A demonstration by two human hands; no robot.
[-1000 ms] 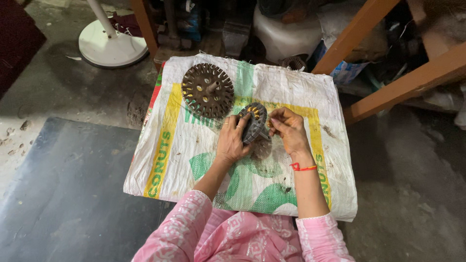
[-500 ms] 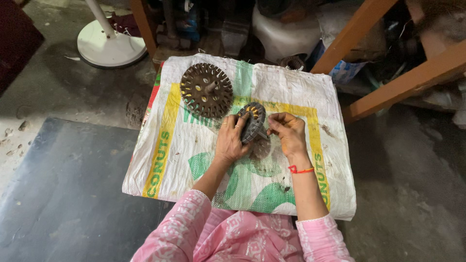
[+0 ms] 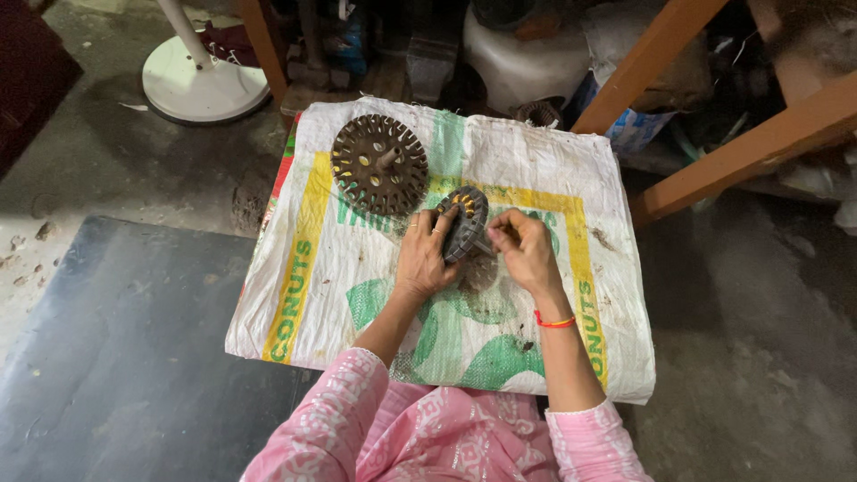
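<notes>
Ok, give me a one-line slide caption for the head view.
Left hand holds a slotted disc on edge over a woven sack, right hand working at it; second disc lies flat.

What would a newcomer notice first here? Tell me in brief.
The two hands at the centre: the left hand holds a dark round slotted core on edge while the right hand works at its side. Behind them a larger slotted disc lies flat on the white woven sack spread over the floor.

Dark slotted metal ring, round, with yellowish bits in its slots, tilted on edge above a white woven sack, gripped from both sides.
</notes>
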